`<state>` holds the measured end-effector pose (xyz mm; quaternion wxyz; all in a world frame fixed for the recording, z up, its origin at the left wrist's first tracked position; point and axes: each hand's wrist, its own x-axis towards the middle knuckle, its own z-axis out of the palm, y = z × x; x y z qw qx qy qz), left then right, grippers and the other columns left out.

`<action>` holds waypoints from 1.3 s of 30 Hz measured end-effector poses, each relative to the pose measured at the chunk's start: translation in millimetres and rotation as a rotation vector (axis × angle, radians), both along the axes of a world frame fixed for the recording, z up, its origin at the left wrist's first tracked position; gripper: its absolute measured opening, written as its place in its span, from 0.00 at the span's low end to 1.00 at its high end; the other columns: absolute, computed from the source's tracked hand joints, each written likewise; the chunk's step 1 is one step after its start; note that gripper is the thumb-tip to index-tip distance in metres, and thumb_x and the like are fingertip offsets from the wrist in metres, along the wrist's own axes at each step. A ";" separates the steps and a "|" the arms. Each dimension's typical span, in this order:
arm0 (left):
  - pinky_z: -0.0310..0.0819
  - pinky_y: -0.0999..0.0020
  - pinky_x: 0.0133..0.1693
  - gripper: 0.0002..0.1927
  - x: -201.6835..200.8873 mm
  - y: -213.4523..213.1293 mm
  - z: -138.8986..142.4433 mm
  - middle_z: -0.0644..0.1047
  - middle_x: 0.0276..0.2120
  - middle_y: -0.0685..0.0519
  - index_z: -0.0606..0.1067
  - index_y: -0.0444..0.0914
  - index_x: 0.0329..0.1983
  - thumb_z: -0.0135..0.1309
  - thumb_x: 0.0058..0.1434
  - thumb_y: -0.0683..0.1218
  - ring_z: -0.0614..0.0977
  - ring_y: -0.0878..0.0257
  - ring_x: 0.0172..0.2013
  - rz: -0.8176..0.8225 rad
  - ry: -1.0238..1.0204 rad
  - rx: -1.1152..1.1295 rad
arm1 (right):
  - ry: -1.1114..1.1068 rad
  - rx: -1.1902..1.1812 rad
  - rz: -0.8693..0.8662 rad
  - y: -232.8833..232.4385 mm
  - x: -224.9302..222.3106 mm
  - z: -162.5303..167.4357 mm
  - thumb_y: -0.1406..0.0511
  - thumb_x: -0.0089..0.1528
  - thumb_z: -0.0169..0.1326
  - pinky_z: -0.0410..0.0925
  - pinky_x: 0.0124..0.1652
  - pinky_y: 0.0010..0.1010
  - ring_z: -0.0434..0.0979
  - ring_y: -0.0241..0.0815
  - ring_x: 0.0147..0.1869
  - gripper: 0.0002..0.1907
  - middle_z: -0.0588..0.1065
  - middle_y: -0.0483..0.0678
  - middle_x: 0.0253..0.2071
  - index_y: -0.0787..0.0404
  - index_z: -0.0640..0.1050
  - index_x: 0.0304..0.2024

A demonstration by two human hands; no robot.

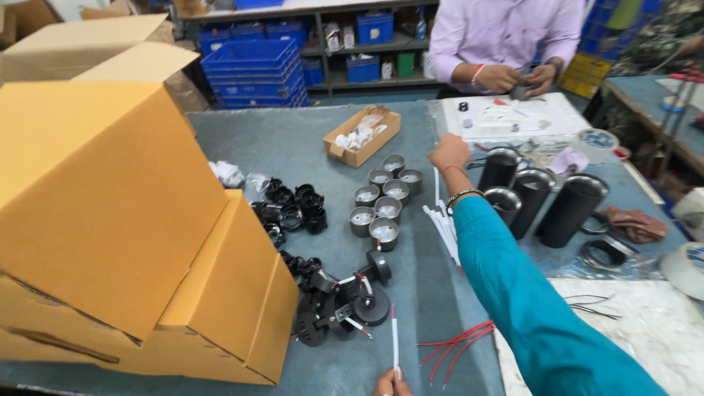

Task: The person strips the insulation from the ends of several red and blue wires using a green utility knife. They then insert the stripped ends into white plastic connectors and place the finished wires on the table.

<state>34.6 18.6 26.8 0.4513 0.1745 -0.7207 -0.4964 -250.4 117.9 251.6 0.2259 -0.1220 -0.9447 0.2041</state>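
My left fingers [389,379] pinch the white wire [394,337], its length pointing toward the metal cups [383,205]; my right hand [449,152], fingers curled together, reaches beyond them.

Teal sleeve [528,293], black cylinders [568,209], tan cardboard boxes [103,205], red wires [455,345]

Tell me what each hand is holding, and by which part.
Left hand pinches a thin white wire sleeve by its lower end. Right hand reaches out closed over the table; whether it holds anything cannot be told.

Stacked tan cardboard boxes [110,220] fill the left; a small open carton [364,136] sits mid-table.
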 end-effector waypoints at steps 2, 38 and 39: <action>0.75 0.68 0.22 0.06 5.4 1.9 0.0 0.78 0.14 0.50 0.80 0.38 0.29 0.57 0.58 0.44 0.78 0.64 0.14 -0.029 -0.053 0.044 | 0.104 -0.012 0.061 1.6 8.8 11.5 0.63 0.50 0.63 0.75 0.46 0.48 0.81 0.63 0.47 0.14 0.81 0.62 0.40 0.63 0.84 0.36; 0.78 0.70 0.37 0.09 31.9 98.9 -23.0 0.83 0.35 0.50 0.72 0.33 0.48 0.50 0.67 0.42 0.84 0.63 0.32 -0.774 -0.291 0.621 | -0.408 -1.225 0.973 149.7 215.1 -197.3 0.68 0.61 0.58 0.73 0.40 0.24 0.76 0.28 0.38 0.12 0.77 0.40 0.36 0.63 0.82 0.48; 0.78 0.70 0.35 0.10 31.3 101.0 -24.0 0.83 0.34 0.50 0.72 0.33 0.49 0.50 0.67 0.41 0.85 0.63 0.30 -0.781 -0.316 0.625 | -0.406 -1.224 0.971 151.4 216.2 -199.3 0.67 0.62 0.59 0.73 0.40 0.24 0.77 0.29 0.38 0.12 0.79 0.42 0.36 0.65 0.82 0.47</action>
